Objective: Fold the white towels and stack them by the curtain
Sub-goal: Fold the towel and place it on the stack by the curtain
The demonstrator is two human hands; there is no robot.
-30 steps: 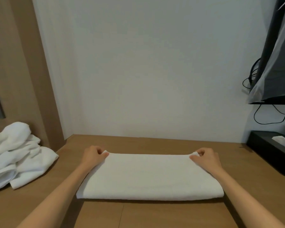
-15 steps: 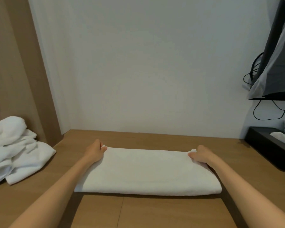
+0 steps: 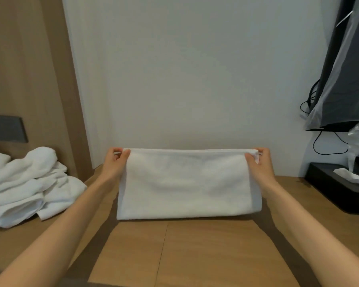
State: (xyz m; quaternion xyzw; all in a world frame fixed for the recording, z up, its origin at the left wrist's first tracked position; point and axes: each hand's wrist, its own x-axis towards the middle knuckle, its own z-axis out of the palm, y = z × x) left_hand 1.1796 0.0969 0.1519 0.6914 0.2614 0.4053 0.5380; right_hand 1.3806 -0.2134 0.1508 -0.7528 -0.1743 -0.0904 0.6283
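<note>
The left hand (image 3: 114, 160) and right hand (image 3: 259, 162) each pinch a top corner of a partly folded towel (image 3: 184, 185), held upright over the bench (image 3: 195, 255). The rumpled pile (image 3: 29, 183) by the curtain (image 3: 29, 79) looks unfolded, so most of the work probably remains.

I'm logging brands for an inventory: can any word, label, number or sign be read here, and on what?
None can be read. The towel, the towel pile, the tissue box, the plastic-wrapped screen and the grey wall plate show no lettering.
</note>
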